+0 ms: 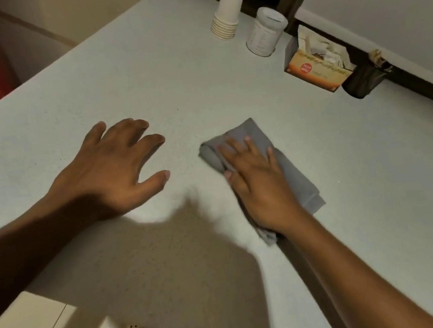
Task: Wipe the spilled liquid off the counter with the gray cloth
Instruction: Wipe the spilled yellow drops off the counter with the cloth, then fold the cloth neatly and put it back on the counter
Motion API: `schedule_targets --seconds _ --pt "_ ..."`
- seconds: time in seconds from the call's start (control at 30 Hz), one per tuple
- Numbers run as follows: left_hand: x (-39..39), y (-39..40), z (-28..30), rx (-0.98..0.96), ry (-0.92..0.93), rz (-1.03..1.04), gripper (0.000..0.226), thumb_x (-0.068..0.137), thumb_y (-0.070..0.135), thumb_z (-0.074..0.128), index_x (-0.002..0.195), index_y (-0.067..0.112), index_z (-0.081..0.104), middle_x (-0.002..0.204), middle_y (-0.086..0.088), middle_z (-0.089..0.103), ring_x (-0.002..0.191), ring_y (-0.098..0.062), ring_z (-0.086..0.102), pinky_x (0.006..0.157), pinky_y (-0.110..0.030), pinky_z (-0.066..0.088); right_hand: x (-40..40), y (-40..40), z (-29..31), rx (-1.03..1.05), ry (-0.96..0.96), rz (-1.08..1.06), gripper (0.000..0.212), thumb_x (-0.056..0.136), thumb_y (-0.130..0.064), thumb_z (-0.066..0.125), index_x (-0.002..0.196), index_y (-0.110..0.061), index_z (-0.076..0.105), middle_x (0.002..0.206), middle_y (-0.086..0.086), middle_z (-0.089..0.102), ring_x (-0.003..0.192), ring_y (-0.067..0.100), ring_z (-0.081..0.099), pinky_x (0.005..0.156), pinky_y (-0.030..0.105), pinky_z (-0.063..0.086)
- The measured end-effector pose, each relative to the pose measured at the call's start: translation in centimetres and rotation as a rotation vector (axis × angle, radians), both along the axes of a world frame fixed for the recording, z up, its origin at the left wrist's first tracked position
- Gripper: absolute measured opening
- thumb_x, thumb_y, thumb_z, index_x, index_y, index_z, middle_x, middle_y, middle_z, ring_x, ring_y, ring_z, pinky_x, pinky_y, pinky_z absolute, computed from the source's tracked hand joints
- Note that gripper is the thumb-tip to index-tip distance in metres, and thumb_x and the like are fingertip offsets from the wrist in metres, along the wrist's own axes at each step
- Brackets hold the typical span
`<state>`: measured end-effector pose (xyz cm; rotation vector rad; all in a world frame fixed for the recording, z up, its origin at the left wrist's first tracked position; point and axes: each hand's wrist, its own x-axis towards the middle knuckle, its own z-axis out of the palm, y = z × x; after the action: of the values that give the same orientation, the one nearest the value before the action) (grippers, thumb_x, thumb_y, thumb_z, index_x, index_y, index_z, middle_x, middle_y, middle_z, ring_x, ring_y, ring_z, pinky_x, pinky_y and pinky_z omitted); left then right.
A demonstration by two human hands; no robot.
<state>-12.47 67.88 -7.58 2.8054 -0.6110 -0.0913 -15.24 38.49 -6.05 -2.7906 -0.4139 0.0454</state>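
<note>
A folded gray cloth (292,172) lies flat on the pale speckled counter (140,77), right of centre. My right hand (260,182) presses down on the cloth, palm flat, fingers spread over its near-left part. My left hand (114,167) hovers or rests on the bare counter to the cloth's left, fingers apart, holding nothing. No liquid is plainly visible on the counter; a faint lighter sheen (201,202) shows between the two hands.
Along the counter's far edge stand a stack of paper cups (226,13), a white canister (266,32), an orange box of sachets (316,67) and a dark holder (365,77). The counter's near edge runs lower left, with floor and a shoe below.
</note>
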Motion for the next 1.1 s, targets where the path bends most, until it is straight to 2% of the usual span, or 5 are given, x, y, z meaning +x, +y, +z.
schedule_targets --seconds 0.33,0.57,0.77,0.97,1.1 --pt "-3.3 -1.2 1.9 -0.129 -0.322 -0.545 0.047 0.088 0.023 0.081 0.133 0.017 0.071 0.133 -0.015 0.072 0.114 -0.031 0.071 0.102 -0.047 0.052 -8.1 1.6 1.2 0.130 0.140 0.146 0.053 0.109 -0.035 0.043 0.159 -0.047 0.028 0.170 -0.021 0.021 0.160 0.004 -0.001 0.131 0.048 -0.002" --pt "-2.4 -2.3 4.4 -0.138 -0.214 -0.641 0.029 0.097 0.033 0.062 0.118 0.026 0.080 0.121 0.000 0.077 0.087 -0.022 0.075 0.071 -0.031 0.053 -8.2 0.8 1.8 0.306 0.102 0.073 0.050 0.099 -0.032 0.065 0.147 -0.033 0.053 0.156 -0.016 0.049 0.155 0.003 0.026 0.132 0.042 0.007" --pt "-1.0 -4.5 6.2 -0.289 -0.035 -0.529 0.023 0.104 0.030 0.059 0.119 0.022 0.075 0.108 0.008 0.079 0.090 -0.007 0.075 0.077 -0.039 0.060 -8.8 1.8 2.4 0.319 -0.031 0.018 0.057 0.087 -0.051 0.077 0.135 -0.024 0.063 0.129 -0.007 0.069 0.116 0.003 0.059 0.102 0.037 0.052" --pt "-0.6 -7.5 8.3 -0.670 0.218 -0.282 0.011 0.096 0.020 0.076 0.107 0.021 0.080 0.096 0.007 0.082 0.085 -0.010 0.080 0.086 -0.038 0.065 -10.0 1.3 2.8 0.291 -0.153 -0.192 0.048 0.085 -0.035 0.079 0.129 -0.022 0.065 0.111 -0.001 0.068 0.096 0.012 0.061 0.078 0.025 0.055" --pt "-0.4 -8.6 9.5 -0.718 0.275 -0.334 0.051 0.072 0.027 0.095 0.119 0.020 0.079 0.110 0.006 0.081 0.103 -0.009 0.078 0.098 -0.028 0.061 -11.4 -0.9 4.8 0.245 -0.052 -0.291 0.054 0.086 -0.022 0.079 0.137 -0.023 0.063 0.113 -0.004 0.072 0.090 0.008 0.066 0.077 0.010 0.051"
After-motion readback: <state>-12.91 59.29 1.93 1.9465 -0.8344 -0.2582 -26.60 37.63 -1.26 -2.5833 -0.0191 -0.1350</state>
